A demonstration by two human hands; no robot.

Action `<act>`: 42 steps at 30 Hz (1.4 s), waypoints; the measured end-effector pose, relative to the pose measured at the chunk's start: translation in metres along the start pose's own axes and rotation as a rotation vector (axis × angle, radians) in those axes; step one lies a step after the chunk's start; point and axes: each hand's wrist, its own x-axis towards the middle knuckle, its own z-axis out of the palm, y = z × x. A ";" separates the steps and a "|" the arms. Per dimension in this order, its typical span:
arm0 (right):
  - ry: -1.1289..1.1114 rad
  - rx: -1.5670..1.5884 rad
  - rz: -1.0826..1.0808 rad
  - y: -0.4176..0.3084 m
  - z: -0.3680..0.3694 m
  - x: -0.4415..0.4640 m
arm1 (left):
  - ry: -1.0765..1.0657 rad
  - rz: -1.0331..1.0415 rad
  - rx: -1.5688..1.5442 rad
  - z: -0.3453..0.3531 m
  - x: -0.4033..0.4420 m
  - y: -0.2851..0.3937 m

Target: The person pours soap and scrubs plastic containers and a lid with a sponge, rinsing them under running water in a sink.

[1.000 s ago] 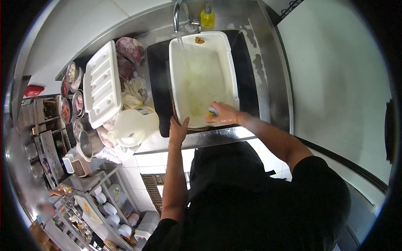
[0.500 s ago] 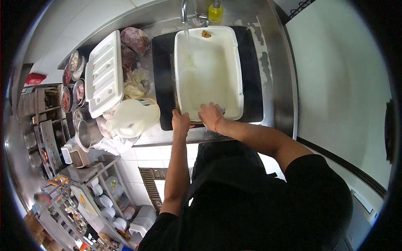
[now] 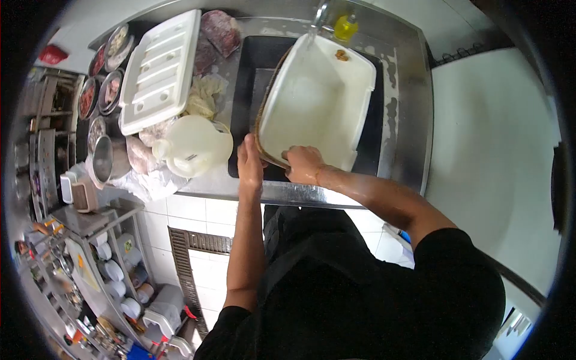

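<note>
A white plastic tub [image 3: 318, 102] sits tilted in the dark sink [image 3: 249, 72], its left side raised and its brownish outer edge showing. My left hand [image 3: 250, 165] holds the tub from outside at its near left corner, fingers long against the side. My right hand [image 3: 305, 163] is closed at the near rim, with knuckles over the inside and fingertips hidden; what it holds, if anything, cannot be seen. Water runs from the faucet [image 3: 320, 15] at the tub's far left corner. A small brown clump [image 3: 341, 55] sticks near the far rim.
Left of the sink stand a ribbed white lid [image 3: 161, 72], a pale plastic jug [image 3: 195, 146], frozen meat [image 3: 221, 31] and several metal bowls [image 3: 110, 90]. A yellow soap bottle [image 3: 346, 27] is behind the sink. A shelf rack [image 3: 114, 210] stands lower left.
The tub has turned and tipped, its left side lifting so that the outer edge shows. My right hand has shifted toward the near left corner. The view has also shifted.
</note>
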 end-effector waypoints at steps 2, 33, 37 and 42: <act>0.012 0.003 -0.008 0.000 -0.013 -0.006 | 0.119 -0.073 -0.366 0.013 -0.021 -0.016; 0.148 0.059 -0.204 -0.007 -0.048 -0.032 | -0.005 -0.672 -0.857 0.043 0.095 -0.122; 0.183 0.105 -0.189 -0.022 -0.084 -0.039 | -0.054 -0.616 -0.748 0.033 0.069 -0.072; 0.297 0.178 -0.191 -0.037 -0.138 -0.049 | -0.131 -0.615 -0.597 0.018 0.058 -0.056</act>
